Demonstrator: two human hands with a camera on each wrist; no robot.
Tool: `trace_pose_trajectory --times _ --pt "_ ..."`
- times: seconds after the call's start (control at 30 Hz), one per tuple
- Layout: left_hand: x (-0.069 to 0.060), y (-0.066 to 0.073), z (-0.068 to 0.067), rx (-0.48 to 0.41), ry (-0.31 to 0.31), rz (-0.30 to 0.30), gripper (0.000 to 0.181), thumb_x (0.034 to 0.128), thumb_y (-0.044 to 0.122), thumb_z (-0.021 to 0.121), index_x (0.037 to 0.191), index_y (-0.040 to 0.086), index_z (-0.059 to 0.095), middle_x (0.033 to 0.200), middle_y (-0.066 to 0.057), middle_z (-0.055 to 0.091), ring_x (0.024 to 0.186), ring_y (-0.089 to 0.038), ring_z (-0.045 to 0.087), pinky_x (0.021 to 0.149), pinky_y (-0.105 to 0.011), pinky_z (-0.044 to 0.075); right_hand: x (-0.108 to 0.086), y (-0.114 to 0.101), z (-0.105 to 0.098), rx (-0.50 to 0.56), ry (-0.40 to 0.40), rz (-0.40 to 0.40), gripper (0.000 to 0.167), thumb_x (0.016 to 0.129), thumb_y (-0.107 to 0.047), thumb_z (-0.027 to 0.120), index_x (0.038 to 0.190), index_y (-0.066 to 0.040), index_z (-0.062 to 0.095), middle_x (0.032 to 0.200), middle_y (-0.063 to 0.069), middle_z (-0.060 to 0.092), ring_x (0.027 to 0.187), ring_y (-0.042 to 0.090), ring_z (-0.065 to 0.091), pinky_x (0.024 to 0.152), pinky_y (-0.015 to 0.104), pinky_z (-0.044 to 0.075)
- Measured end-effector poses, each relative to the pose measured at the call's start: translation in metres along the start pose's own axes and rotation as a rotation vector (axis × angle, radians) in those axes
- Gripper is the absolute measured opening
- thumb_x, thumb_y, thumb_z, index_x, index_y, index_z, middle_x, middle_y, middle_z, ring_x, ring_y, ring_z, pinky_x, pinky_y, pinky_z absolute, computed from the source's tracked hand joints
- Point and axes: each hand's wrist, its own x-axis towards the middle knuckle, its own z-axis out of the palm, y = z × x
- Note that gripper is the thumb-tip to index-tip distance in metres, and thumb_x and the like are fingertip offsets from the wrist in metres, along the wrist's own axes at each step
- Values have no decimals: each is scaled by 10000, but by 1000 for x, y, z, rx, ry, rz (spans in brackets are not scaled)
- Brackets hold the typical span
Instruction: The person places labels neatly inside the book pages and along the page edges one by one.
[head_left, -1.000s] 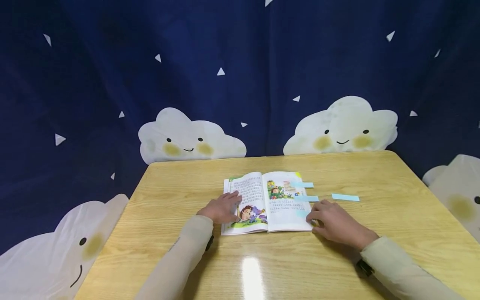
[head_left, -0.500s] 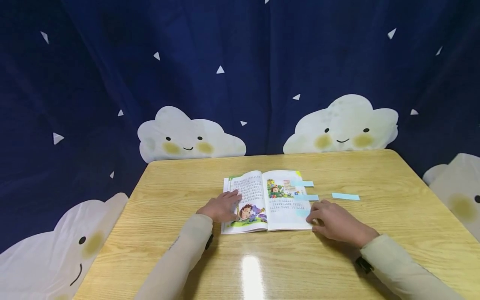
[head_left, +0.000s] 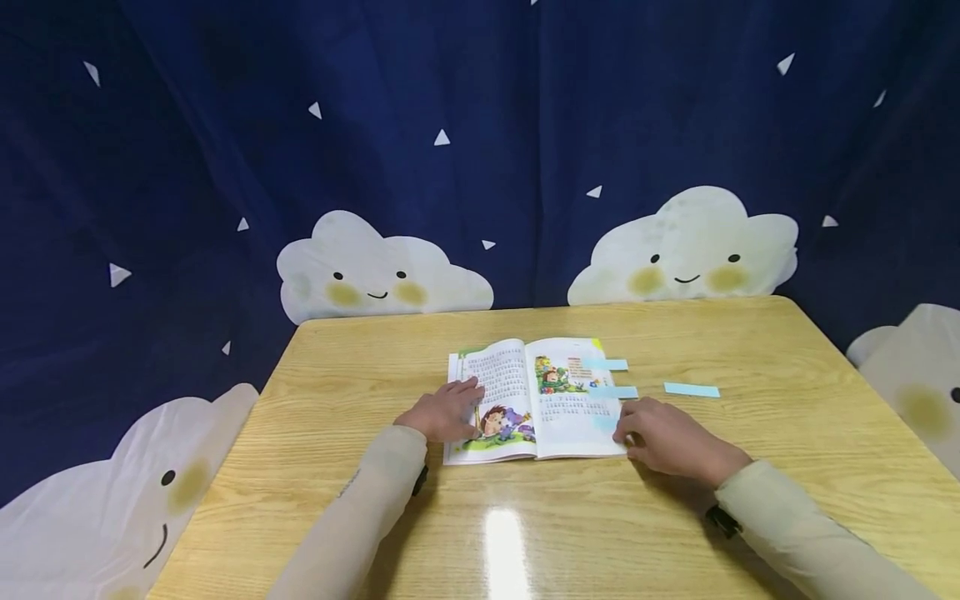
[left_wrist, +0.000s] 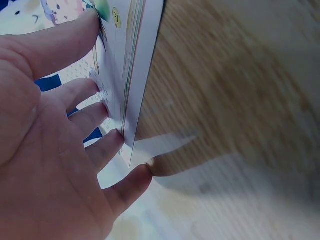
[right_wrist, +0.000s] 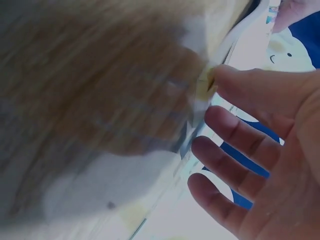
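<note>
An open picture book (head_left: 573, 437) lies on the wooden table, illustrated and printed on both pages. My left hand (head_left: 447, 412) rests on the left page's outer edge, its fingers spread; in the left wrist view the little finger (left_wrist: 132, 187) touches the tabletop. At the lower right edge of the book, my right hand (head_left: 675, 437) pinches the page edge between thumb and forefinger; the forefinger is hidden behind the thumb (right_wrist: 232, 82) in the right wrist view. Two light blue strips (head_left: 613, 392) stick out past the right page. A third strip (head_left: 604, 422) lies partly under the right hand.
Another light blue strip (head_left: 692, 390) lies loose on the table (head_left: 360, 358), right of the book. Behind the table hangs a dark blue curtain (head_left: 420, 75) with white clouds and triangles. Light glares on the near tabletop.
The head view has shifted slightly. Both hands keep their places at the book's edges; the right wrist has moved very slightly.
</note>
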Motion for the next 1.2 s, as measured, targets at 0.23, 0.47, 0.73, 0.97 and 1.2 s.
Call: trace_pose_trajectory --times 0.23,0.47,0.73,0.97,1.2 --pt "0 1 0 1 -5 -3 731 944 370 658 1573 252 303 1683 58 164 1559 -272 175 1199 -643 232 1 4 -7 90 -30 -28 133 830 -57 756 863 -183 780 894 -67 669 828 139 585 718 309 514" --pt "0 0 -1 2 -1 1 728 941 364 663 1569 248 314 1683 52 169 1556 -278 184 1192 -651 237 5 7 -5 94 -34 -40 172 844 -32 731 844 -200 770 856 -82 679 797 128 606 888 445 549" --pt "0 0 -1 12 2 12 736 942 377 658 1573 243 304 1684 40 170 1554 -289 189 1181 -661 248 6 6 -6 -47 229 -52 139 867 -94 742 824 -225 724 828 -89 560 778 79 466 672 271 433" --pt "1 -2 -1 -18 62 19 731 918 361 678 1556 226 347 1675 22 207 1541 -298 228 1178 -668 244 26 -16 -21 -93 410 -21 62 895 -117 715 919 -171 736 765 -81 677 595 -11 464 544 204 420" --pt "1 3 -3 -67 118 75 747 897 296 719 1543 157 372 1668 -9 231 1531 -300 254 1224 -530 273 34 -36 -15 -15 470 -20 121 911 -134 698 1026 -137 663 904 -37 699 712 56 589 626 273 517"
